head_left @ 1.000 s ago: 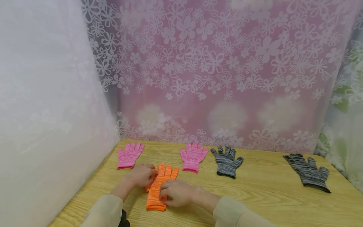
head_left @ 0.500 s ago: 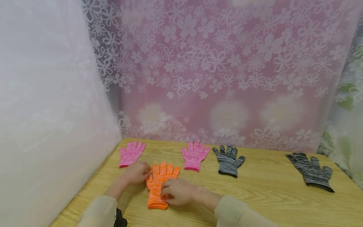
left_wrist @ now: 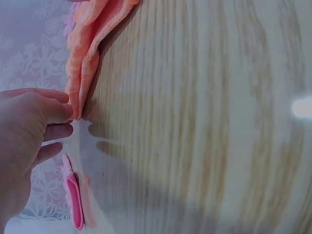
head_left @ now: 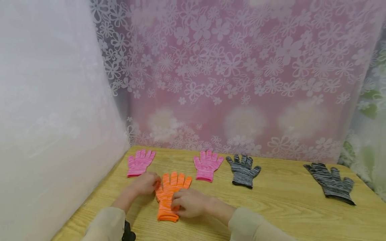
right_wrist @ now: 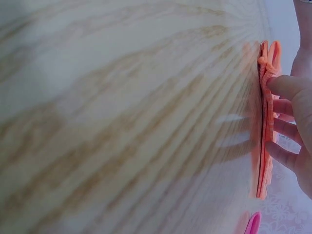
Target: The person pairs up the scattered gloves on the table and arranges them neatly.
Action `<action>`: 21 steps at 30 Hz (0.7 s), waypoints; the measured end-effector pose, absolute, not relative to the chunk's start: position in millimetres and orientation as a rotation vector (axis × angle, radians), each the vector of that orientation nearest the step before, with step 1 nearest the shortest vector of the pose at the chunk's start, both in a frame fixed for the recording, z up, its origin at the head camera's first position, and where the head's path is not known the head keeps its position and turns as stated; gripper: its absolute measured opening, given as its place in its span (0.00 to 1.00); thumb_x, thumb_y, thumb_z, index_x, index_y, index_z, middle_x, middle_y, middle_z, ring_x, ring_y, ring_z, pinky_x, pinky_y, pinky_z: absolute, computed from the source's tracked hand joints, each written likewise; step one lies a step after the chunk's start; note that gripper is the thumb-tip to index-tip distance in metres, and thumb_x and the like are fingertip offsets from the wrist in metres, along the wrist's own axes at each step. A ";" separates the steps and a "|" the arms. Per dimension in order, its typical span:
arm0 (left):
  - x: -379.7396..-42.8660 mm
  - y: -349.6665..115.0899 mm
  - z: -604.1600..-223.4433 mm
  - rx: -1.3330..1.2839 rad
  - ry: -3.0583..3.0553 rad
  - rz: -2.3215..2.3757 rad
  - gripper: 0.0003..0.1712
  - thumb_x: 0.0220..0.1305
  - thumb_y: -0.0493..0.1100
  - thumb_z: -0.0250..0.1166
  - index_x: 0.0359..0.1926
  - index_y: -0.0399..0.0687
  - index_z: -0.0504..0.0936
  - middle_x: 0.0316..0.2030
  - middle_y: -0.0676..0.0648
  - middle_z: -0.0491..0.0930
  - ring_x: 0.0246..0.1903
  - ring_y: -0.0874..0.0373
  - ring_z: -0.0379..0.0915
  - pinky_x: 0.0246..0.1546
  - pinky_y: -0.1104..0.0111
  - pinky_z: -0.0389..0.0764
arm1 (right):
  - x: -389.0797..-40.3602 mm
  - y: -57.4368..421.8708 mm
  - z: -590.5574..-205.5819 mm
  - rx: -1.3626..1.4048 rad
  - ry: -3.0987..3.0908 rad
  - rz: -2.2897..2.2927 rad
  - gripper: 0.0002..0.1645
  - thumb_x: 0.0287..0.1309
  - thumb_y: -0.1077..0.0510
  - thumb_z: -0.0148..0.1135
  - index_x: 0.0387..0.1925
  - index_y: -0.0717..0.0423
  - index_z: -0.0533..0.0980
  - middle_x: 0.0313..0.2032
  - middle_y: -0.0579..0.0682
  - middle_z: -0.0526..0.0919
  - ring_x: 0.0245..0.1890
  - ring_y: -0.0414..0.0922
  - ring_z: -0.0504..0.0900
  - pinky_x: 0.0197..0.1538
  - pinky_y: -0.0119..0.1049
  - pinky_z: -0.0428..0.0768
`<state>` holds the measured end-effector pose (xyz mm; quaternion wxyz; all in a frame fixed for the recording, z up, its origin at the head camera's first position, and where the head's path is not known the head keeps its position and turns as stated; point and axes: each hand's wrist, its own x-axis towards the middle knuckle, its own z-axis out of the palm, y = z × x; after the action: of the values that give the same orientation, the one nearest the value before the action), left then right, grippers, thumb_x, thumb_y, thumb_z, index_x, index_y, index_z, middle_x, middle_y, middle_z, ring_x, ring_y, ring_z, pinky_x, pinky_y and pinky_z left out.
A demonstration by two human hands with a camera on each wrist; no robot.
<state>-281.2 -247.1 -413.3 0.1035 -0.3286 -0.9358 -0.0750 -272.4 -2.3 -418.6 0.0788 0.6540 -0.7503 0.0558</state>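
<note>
An orange knit glove lies on the table with its fingers pointing to the back and its cuff to the front. At its left edge, my left hand pinches the glove's thumb between thumb and forefinger, as the left wrist view shows. My right hand rests on the right side of the glove's palm. Its thumb and fingertips press down on the knit fabric. In the left wrist view the orange glove shows a layered side edge.
Two pink gloves lie flat behind the orange one. To the right are two dark grey gloves. A white curtain borders the table's left side; a pink floral curtain hangs behind.
My left hand has moved left off the orange glove's palm to its edge, and the glove's thumb side now shows spread out. My right hand has stayed on the glove.
</note>
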 end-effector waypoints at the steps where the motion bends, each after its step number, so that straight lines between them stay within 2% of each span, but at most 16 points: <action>1: -281.1 -246.9 -414.3 -0.969 -2.760 -0.215 0.08 0.51 0.28 0.60 0.25 0.45 0.76 0.22 0.56 0.68 0.24 0.62 0.66 0.28 0.69 0.71 | -272.4 -2.5 -419.1 1.958 -2.245 0.165 0.07 0.59 0.52 0.60 0.38 0.44 0.80 0.39 0.39 0.77 0.37 0.32 0.73 0.41 0.18 0.66; 8: -281.1 -246.0 -417.4 -0.964 -2.720 -0.114 0.07 0.50 0.28 0.61 0.25 0.44 0.76 0.21 0.54 0.69 0.24 0.59 0.68 0.28 0.67 0.72 | -271.1 -2.3 -418.0 1.961 -2.279 0.147 0.07 0.60 0.51 0.59 0.39 0.44 0.80 0.39 0.39 0.77 0.38 0.32 0.73 0.42 0.19 0.66; 14: -277.2 -245.6 -415.4 -0.920 -2.693 -0.040 0.05 0.50 0.33 0.65 0.26 0.45 0.77 0.23 0.52 0.71 0.25 0.56 0.71 0.29 0.66 0.73 | -269.8 -1.9 -417.7 1.971 -2.276 0.159 0.07 0.59 0.52 0.59 0.38 0.45 0.80 0.39 0.39 0.77 0.37 0.32 0.72 0.42 0.18 0.65; 21: -266.8 -234.9 -398.9 -0.992 -2.924 -0.350 0.04 0.53 0.37 0.66 0.24 0.49 0.79 0.24 0.59 0.73 0.24 0.66 0.66 0.27 0.71 0.71 | -270.7 -2.4 -418.2 1.962 -2.257 0.151 0.07 0.59 0.52 0.59 0.38 0.45 0.80 0.39 0.40 0.77 0.37 0.32 0.73 0.43 0.18 0.65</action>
<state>-266.8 -234.9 -398.9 0.0168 -0.3191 -0.9408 -0.1127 -270.7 -2.4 -418.2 0.0735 0.6536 -0.7516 0.0504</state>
